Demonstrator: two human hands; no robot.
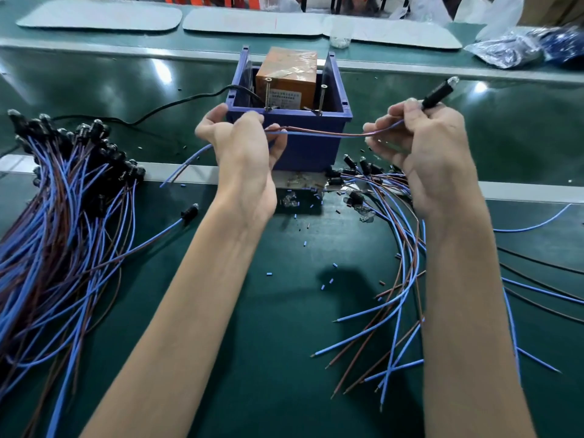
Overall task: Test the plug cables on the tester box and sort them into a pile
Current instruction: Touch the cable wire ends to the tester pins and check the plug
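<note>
One plug cable (331, 133), a blue and a brown wire ending in a black plug with a clear tip (440, 91), stretches between both hands in front of the tester box (303, 147). My right hand (423, 147) grips the plug end, tip pointing up right. My left hand (243, 143) pinches the wires near the box's front left corner; their loose ends trail down left. The box is blue plastic with an orange block (286, 80) and two upright screws (268, 93) inside. A big pile of cables (63, 222) lies at the left, a looser bunch (398, 248) at the right.
A black cord (177, 104) runs from the box toward the left. Small blue and black scraps (305, 243) litter the green belt. A single cable (186, 214) lies beside the left pile. Grey mats (101, 15) and plastic bags (518, 45) sit at the far side.
</note>
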